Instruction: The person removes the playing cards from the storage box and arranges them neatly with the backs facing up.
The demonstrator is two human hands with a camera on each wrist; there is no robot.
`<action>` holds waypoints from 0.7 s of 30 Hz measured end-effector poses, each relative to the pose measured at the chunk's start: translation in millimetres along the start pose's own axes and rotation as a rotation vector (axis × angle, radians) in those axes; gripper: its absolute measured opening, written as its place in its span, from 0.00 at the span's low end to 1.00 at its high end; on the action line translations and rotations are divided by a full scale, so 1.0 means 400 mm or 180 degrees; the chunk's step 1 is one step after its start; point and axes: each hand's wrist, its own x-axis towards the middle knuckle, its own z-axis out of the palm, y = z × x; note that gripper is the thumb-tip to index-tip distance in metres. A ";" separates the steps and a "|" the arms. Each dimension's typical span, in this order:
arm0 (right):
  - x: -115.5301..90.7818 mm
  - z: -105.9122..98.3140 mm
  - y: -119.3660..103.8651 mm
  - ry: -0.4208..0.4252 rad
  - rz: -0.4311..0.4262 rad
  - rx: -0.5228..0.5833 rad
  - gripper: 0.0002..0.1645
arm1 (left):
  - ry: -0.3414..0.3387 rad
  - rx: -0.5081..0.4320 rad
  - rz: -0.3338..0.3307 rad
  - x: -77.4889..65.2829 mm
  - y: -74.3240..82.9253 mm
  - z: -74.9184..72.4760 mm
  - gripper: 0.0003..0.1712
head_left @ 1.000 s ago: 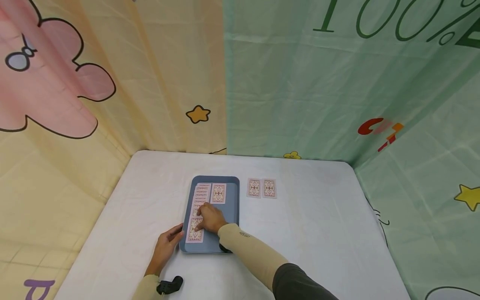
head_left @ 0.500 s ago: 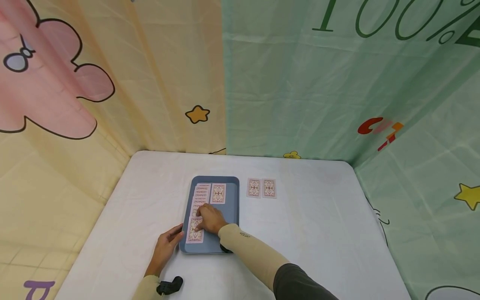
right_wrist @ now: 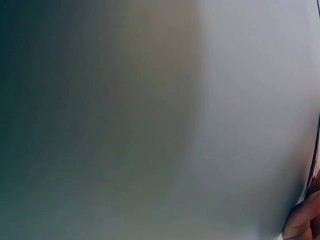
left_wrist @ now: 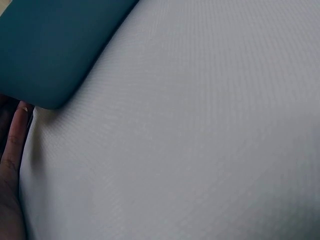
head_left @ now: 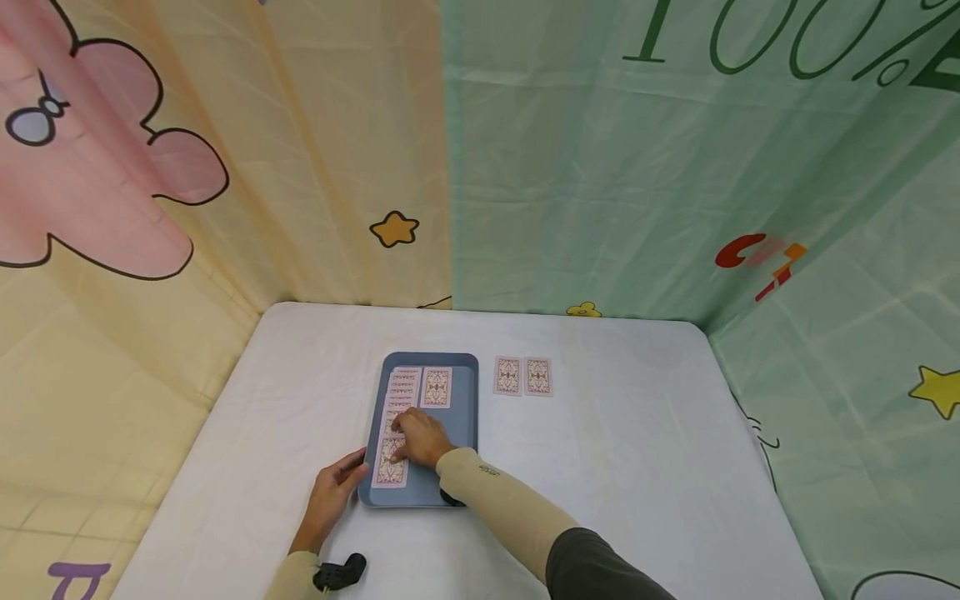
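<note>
A blue-grey tray (head_left: 450, 462) lies on the white table. Along its left side runs a column of overlapping playing cards (head_left: 390, 473), patterned backs up. One more card (head_left: 437, 387) lies face down at the tray's upper middle. My right hand (head_left: 423, 437) reaches over the tray, thumb and fingers spread, with its fingertips on the lower cards of the column and hiding part of them. My left hand (head_left: 332, 492) rests beside the tray's lower left corner, fingertips touching its rim. In the left wrist view a straight finger (left_wrist: 16, 132) meets the tray edge (left_wrist: 55, 95).
Two face-down cards (head_left: 523, 377) lie side by side on the table (head_left: 615, 450), right of the tray. Patterned curtains (head_left: 562, 192) enclose the table at the back and sides. The right wrist view is mostly blurred surface, with curled fingers (right_wrist: 302, 220) at its lower right corner.
The lowest card of the column has shifted very slightly toward the tray's near edge under my right hand. My left hand and the tray have stayed put.
</note>
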 end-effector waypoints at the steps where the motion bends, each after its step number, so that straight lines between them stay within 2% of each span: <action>1: -0.001 -0.001 0.000 -0.0008 -0.0004 0.0002 0.25 | -0.0005 0.0004 -0.0002 0.001 -0.002 0.000 0.28; 12: -0.002 0.000 0.004 -0.0010 -0.0088 0.0001 0.24 | -0.0017 0.0032 -0.0048 0.002 -0.006 0.000 0.27; 21: 0.007 -0.009 0.020 -0.0171 -0.0175 0.0460 0.24 | 0.0009 0.0015 0.0012 -0.003 0.007 0.000 0.29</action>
